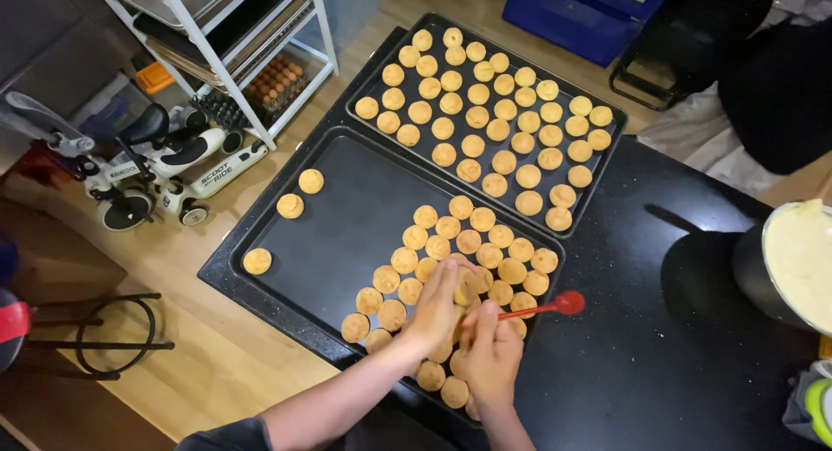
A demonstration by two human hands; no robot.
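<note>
A black baking tray [338, 226] close to me holds several round golden puffs, most bunched at its right end. My left hand [436, 308] reaches over that bunch, fingers closed round one puff [464, 288]. My right hand [490, 351] grips a red spoon [555, 306] whose bowl points right, over the tray's edge. Three puffs lie apart at the tray's left: one [311, 181], another [290, 206] and a third [257, 261]. A second black tray [368, 77] behind it is packed with rows of puffs.
Both trays rest on a black counter [659, 347]. A dark bowl of pale cream [802, 260] stands at the right edge. Beside the counter, on the wooden floor, are a white metal rack [234, 61] with egg cartons, a white ride-on toy [165, 169] and a blue crate [581, 13].
</note>
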